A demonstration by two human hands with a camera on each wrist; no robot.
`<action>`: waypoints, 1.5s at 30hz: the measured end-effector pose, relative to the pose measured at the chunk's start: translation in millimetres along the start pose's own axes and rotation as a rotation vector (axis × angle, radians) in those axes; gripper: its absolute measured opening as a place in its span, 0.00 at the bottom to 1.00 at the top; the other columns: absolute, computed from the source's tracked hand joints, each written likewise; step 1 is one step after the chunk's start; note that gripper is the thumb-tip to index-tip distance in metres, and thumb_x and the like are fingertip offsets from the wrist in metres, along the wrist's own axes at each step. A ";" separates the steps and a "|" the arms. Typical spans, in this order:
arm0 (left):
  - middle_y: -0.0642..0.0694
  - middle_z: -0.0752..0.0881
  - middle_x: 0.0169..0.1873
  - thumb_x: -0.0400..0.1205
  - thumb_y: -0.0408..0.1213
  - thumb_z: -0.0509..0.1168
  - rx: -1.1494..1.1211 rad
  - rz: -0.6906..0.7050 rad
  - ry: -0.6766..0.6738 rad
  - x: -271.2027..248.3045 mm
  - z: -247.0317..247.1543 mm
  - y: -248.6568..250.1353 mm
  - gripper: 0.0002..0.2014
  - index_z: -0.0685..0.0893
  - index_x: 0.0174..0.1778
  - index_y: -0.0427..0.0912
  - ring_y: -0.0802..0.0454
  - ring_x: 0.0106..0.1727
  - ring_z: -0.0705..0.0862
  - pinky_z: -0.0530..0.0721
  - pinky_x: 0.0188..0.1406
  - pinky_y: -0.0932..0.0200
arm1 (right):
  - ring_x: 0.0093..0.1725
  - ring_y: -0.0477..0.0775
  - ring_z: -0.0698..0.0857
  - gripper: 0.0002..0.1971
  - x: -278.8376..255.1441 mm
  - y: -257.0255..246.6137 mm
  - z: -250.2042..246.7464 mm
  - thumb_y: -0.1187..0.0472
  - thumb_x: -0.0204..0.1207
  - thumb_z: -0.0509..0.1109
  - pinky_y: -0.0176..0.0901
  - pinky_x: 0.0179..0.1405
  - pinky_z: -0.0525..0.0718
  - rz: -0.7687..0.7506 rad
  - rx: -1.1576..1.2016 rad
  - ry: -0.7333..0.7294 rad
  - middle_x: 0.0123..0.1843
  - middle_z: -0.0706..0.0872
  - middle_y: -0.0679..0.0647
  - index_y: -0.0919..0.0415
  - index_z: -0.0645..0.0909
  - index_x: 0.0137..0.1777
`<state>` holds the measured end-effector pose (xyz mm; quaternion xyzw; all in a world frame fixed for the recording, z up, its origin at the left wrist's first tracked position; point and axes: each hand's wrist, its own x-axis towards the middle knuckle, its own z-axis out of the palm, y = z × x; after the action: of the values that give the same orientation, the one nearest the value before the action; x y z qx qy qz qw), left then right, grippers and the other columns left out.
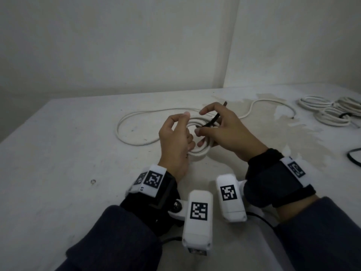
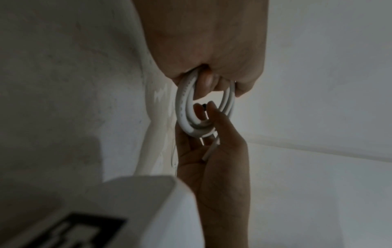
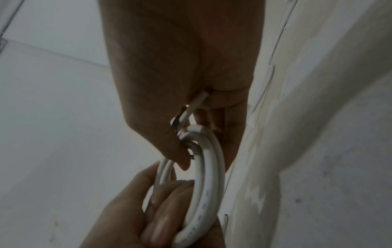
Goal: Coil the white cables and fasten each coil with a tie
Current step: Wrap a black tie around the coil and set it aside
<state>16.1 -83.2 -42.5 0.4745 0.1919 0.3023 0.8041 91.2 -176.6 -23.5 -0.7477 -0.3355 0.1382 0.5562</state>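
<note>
A small coil of white cable (image 1: pixel 198 151) is held just above the table (image 1: pixel 78 153) between both hands. My left hand (image 1: pixel 175 133) grips the coil's near side, fingers curled through its loop (image 2: pixel 184 104). My right hand (image 1: pixel 219 129) holds the far side and pinches a black tie (image 1: pixel 214 119) that crosses the coil and sticks up past the fingers. In the right wrist view a short white cable end (image 3: pixel 196 104) lies in that palm above the coil (image 3: pixel 210 167). The rest of this cable (image 1: pixel 125 132) trails loose in a wide loop on the table and runs right.
Several white coils (image 1: pixel 330 112) lie at the table's far right, one with a dark tie on it. A black cable (image 1: pixel 353 156) enters at the right edge. Walls close off the back and the right corner. The table's left edge falls away.
</note>
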 end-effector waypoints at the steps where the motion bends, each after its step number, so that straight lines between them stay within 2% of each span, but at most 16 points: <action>1: 0.56 0.64 0.13 0.85 0.38 0.63 -0.007 -0.007 -0.004 0.7 -0.4 -0.6 0.10 0.75 0.37 0.43 0.61 0.14 0.61 0.62 0.13 0.70 | 0.34 0.64 0.90 0.15 0.0 -0.3 -0.1 0.72 0.70 0.75 0.62 0.38 0.89 -0.038 -0.018 0.018 0.43 0.88 0.69 0.62 0.77 0.54; 5: 0.55 0.65 0.14 0.87 0.43 0.59 0.037 -0.021 -0.089 1.6 1.1 -4.2 0.11 0.74 0.39 0.44 0.60 0.15 0.63 0.64 0.15 0.66 | 0.28 0.58 0.89 0.07 1.8 2.2 -2.5 0.72 0.66 0.74 0.58 0.35 0.89 -0.180 -0.194 0.164 0.33 0.87 0.61 0.65 0.81 0.42; 9: 0.54 0.67 0.16 0.89 0.47 0.52 0.021 -0.052 -0.162 -0.3 4.1 -8.4 0.16 0.76 0.41 0.43 0.59 0.17 0.67 0.69 0.28 0.58 | 0.24 0.51 0.87 0.07 0.9 1.9 -4.4 0.72 0.67 0.73 0.45 0.30 0.88 -0.238 -0.221 0.216 0.31 0.88 0.55 0.62 0.86 0.42; 12: 0.51 0.70 0.18 0.90 0.43 0.49 -0.080 -0.111 -0.201 -0.8 4.9 -8.0 0.18 0.76 0.39 0.40 0.57 0.20 0.70 0.73 0.33 0.56 | 0.23 0.53 0.86 0.08 2.4 4.3 -6.3 0.75 0.68 0.71 0.41 0.28 0.83 -0.176 -0.118 0.205 0.30 0.88 0.58 0.62 0.87 0.40; 16: 0.45 0.76 0.24 0.88 0.30 0.49 -0.174 -0.122 -0.307 -2.2 5.4 -6.6 0.14 0.76 0.39 0.35 0.54 0.25 0.76 0.82 0.33 0.58 | 0.27 0.53 0.83 0.07 6.0 11.1 -8.5 0.75 0.69 0.68 0.44 0.31 0.80 -0.079 -0.028 0.215 0.35 0.87 0.67 0.67 0.87 0.41; 19: 0.41 0.79 0.33 0.89 0.31 0.49 -0.120 -0.089 -0.378 -0.7 3.0 -4.5 0.13 0.78 0.53 0.29 0.52 0.34 0.81 0.86 0.39 0.60 | 0.37 0.61 0.86 0.07 7.4 13.6 -9.0 0.74 0.68 0.69 0.54 0.40 0.84 -0.076 -0.040 0.219 0.39 0.88 0.68 0.65 0.87 0.41; 21: 0.43 0.77 0.32 0.89 0.31 0.50 -0.099 -0.077 -0.399 0.2 1.1 -1.2 0.13 0.79 0.52 0.30 0.55 0.31 0.79 0.85 0.38 0.62 | 0.34 0.59 0.85 0.07 7.2 12.6 -8.5 0.74 0.68 0.69 0.53 0.37 0.83 -0.073 -0.032 0.220 0.38 0.87 0.67 0.65 0.87 0.41; 24: 0.46 0.74 0.29 0.88 0.30 0.51 -0.115 -0.083 -0.357 1.5 -1.3 1.8 0.12 0.79 0.47 0.34 0.59 0.23 0.72 0.82 0.32 0.64 | 0.26 0.49 0.82 0.07 6.6 10.5 -7.4 0.73 0.72 0.69 0.43 0.31 0.81 -0.059 -0.010 0.201 0.32 0.85 0.61 0.64 0.87 0.43; 26: 0.47 0.74 0.28 0.88 0.30 0.51 -0.144 -0.092 -0.324 1.9 -2.9 2.4 0.12 0.79 0.48 0.33 0.60 0.22 0.70 0.80 0.31 0.64 | 0.29 0.49 0.85 0.09 5.5 9.8 -7.2 0.73 0.72 0.71 0.43 0.33 0.84 -0.064 0.012 0.182 0.35 0.88 0.60 0.60 0.88 0.45; 28: 0.47 0.74 0.28 0.89 0.30 0.51 -0.176 -0.096 -0.304 2.6 -4.1 2.7 0.13 0.80 0.47 0.33 0.59 0.22 0.70 0.79 0.32 0.63 | 0.38 0.53 0.87 0.12 5.6 10.8 -8.6 0.73 0.71 0.72 0.44 0.40 0.86 -0.066 0.058 0.174 0.43 0.91 0.61 0.56 0.89 0.47; 31: 0.47 0.73 0.29 0.89 0.30 0.50 -0.190 -0.105 -0.296 2.9 -4.6 3.0 0.13 0.79 0.46 0.33 0.59 0.22 0.69 0.77 0.33 0.62 | 0.42 0.56 0.88 0.12 6.6 12.2 -10.2 0.73 0.72 0.71 0.48 0.45 0.86 -0.026 0.090 0.139 0.46 0.90 0.65 0.57 0.89 0.48; 34: 0.46 0.73 0.30 0.89 0.31 0.50 -0.195 -0.110 -0.284 4.1 -5.5 2.8 0.13 0.78 0.45 0.34 0.59 0.22 0.68 0.77 0.33 0.62 | 0.36 0.52 0.87 0.06 7.2 12.9 -11.8 0.70 0.75 0.70 0.45 0.39 0.85 -0.001 -0.001 0.110 0.37 0.89 0.62 0.63 0.88 0.48; 36: 0.47 0.71 0.29 0.89 0.31 0.49 -0.150 -0.109 -0.296 3.9 -4.3 2.5 0.12 0.78 0.52 0.33 0.60 0.22 0.68 0.78 0.32 0.63 | 0.31 0.47 0.84 0.05 7.3 13.0 -11.7 0.68 0.78 0.69 0.39 0.34 0.82 -0.056 -0.104 0.100 0.33 0.85 0.57 0.66 0.86 0.48; 39: 0.47 0.69 0.28 0.90 0.32 0.48 -0.018 -0.098 -0.302 3.1 -0.6 -1.3 0.12 0.76 0.59 0.35 0.61 0.21 0.67 0.80 0.32 0.65 | 0.35 0.57 0.84 0.06 8.4 14.6 -12.3 0.66 0.79 0.69 0.46 0.39 0.81 -0.167 -0.316 0.111 0.34 0.85 0.61 0.69 0.85 0.47; 42: 0.47 0.69 0.27 0.90 0.36 0.49 0.101 -0.089 -0.250 3.5 0.1 -3.1 0.13 0.78 0.49 0.38 0.62 0.18 0.71 0.78 0.28 0.67 | 0.37 0.60 0.85 0.08 7.9 16.4 -13.5 0.62 0.78 0.71 0.47 0.40 0.79 -0.196 -0.402 0.078 0.36 0.87 0.63 0.68 0.87 0.45; 45: 0.50 0.70 0.22 0.90 0.37 0.51 0.109 -0.102 -0.195 5.7 -3.0 -1.0 0.16 0.77 0.38 0.40 0.61 0.14 0.70 0.73 0.19 0.68 | 0.30 0.54 0.83 0.11 6.2 16.0 -14.6 0.57 0.76 0.74 0.42 0.32 0.76 -0.206 -0.433 0.091 0.31 0.87 0.61 0.66 0.88 0.42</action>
<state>18.8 -77.8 -44.9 0.5345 0.1528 0.2026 0.8062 109.8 -185.9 -32.3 -0.8166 -0.4066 -0.0281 0.4088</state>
